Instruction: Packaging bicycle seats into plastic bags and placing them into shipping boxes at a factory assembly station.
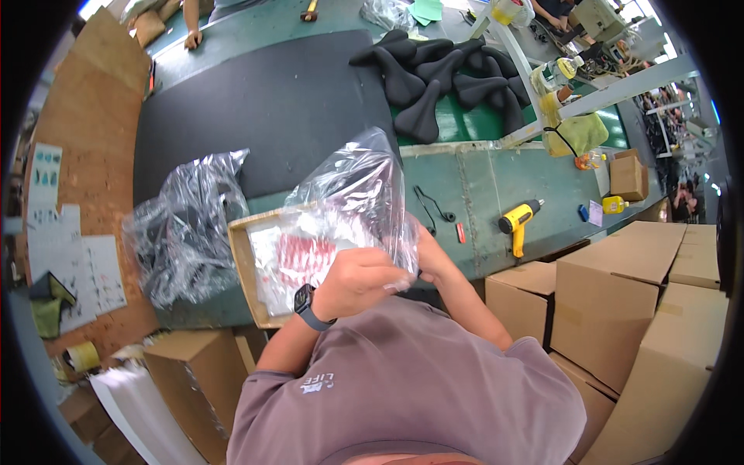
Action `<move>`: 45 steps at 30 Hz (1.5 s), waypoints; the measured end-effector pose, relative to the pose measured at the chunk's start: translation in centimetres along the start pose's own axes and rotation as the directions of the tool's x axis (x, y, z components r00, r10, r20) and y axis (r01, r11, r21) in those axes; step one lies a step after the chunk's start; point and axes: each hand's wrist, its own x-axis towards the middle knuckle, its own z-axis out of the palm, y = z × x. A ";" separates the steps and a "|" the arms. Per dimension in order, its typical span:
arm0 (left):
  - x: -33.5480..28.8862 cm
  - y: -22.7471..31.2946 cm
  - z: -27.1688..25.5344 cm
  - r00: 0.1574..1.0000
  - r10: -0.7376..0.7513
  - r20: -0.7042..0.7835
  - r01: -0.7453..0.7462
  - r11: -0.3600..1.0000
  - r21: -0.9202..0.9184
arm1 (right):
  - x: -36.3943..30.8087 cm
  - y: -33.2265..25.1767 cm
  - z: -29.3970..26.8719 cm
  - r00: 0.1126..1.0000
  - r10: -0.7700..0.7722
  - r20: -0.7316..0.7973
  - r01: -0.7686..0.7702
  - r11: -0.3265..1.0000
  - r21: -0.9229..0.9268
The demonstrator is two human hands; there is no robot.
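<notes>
A large clear plastic bag (pixel 356 174) stands up in front of me, its near edge crumpled and shiny. My left hand (pixel 363 275), with a dark watch on the wrist, is closed in a pinch on the bag's near edge. At the bag's right side, my right hand (pixel 425 252) grips it, its fingers partly hidden by the film. Whether anything lies inside the bag I cannot tell. Under and beside my left hand is an open cardboard box (pixel 242 267) containing clear packets (pixel 267 283) and a red-and-white printed piece (pixel 304 257).
Left of the box lies a pile of wrapped dark things (pixel 182 232). Black bicycle saddles (pixel 422 112) are heaped beyond a black mat (pixel 256 108). A yellow heat gun (pixel 518 225) and a red tool (pixel 460 232) lie right. Cartons (pixel 604 302) flank me. Another person's hand (pixel 193 39) rests far left.
</notes>
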 end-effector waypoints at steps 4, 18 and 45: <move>0.9 -9.7 -5.7 0.547 -0.534 -0.645 0.413 0.842 -0.347 | 10.1 -4.2 -4.2 0.927 0.249 0.281 -0.248 0.968 -0.039; -6.0 -31.1 -10.7 0.629 -0.255 -0.735 0.774 0.119 0.621 | 63.0 -0.3 -17.8 0.731 -0.500 -0.465 0.155 0.785 -0.600; 7.6 -12.0 -3.3 0.919 -0.087 -0.383 0.303 0.778 0.551 | 14.4 -17.1 -11.9 0.779 -0.572 -0.259 0.523 0.819 -0.236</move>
